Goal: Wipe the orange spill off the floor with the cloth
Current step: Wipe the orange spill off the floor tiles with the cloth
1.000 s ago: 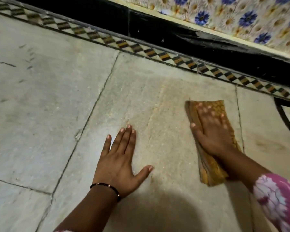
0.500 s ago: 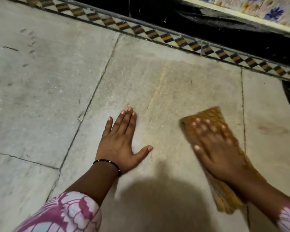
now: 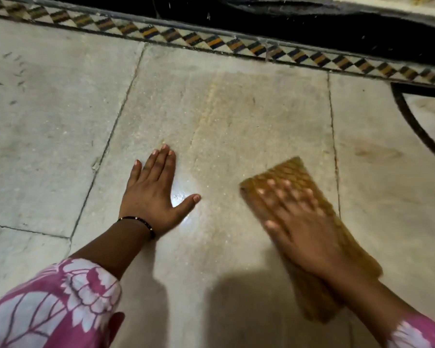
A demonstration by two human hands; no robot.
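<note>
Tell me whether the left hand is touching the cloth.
Apart. The head view shows the left hand flat on the floor, with a bare strip of tile between its thumb and the cloth, which lies under the right hand.

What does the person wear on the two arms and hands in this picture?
The left hand is bare, with a thin black bracelet at the wrist. The left sleeve is pink with a large white flower print and ends on the forearm. The right hand, blurred, shows nothing worn as far as can be seen. The right sleeve has the same pink and white print.
</note>
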